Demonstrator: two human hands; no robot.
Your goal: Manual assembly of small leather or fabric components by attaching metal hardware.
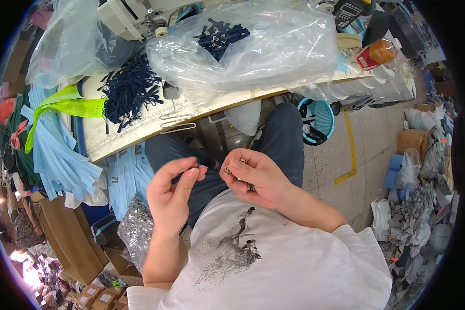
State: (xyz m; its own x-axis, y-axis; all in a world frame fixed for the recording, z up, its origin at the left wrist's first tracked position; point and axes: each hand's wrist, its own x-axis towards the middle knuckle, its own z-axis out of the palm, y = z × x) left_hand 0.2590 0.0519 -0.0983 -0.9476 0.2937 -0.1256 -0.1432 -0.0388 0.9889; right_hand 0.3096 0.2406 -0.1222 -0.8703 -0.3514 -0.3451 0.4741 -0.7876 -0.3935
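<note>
A: What's hard to make out?
B: The sewing machine (123, 19) is cut off by the upper edge. One bunch of navy cord pulls (223, 37) lies in or on the clear plastic bag (289, 49); the glare won't let me say which. The other heap of navy cord pulls (132, 93) lies uncovered on the table (101, 138).

A: And the hands?
B: The right hand (257, 178) is curled around small metal pieces (250, 187), over the lap, near the table's edge. Its fingers cover most of them, so I can't count them. The left hand (173, 188), just beside it, has thumb and forefinger brought together at the tips; whether something tiny sits between them, I can't tell.

A: Any writing?
B: The bottle (378, 53) wears a red and orange label, too small to read. The white T-shirt (294, 258) bears a dark, splattered print.
</note>
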